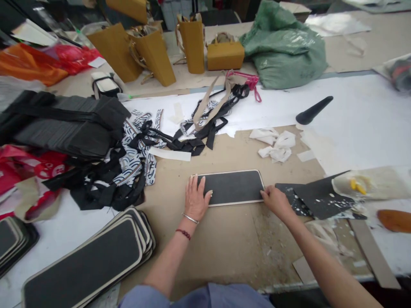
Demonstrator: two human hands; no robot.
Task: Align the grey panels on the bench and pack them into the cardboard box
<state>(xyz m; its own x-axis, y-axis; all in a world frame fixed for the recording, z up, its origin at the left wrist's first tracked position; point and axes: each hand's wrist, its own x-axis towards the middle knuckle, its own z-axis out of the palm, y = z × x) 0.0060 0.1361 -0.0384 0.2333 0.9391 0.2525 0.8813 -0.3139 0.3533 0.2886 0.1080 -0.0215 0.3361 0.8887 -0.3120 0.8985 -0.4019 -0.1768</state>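
Observation:
A dark rectangular panel (236,187) with a pale rim and rounded corners lies flat on the brown board in front of me. My left hand (196,197) rests over its left end, fingers spread and pointing away from me. At its right end my right hand (274,197) is closed, with thumb and fingertips pinching the lower right corner. A stack of similar, longer panels (86,261) lies at the lower left.
Black and patterned fabric strips (131,167) heap beside a bundle of dark pieces (67,124) at left. Mustard boxes (192,47) and a green sack (285,47) stand behind. Right are a black tool (314,110), glue-spotted sheets (321,196) and crumpled paper (279,143).

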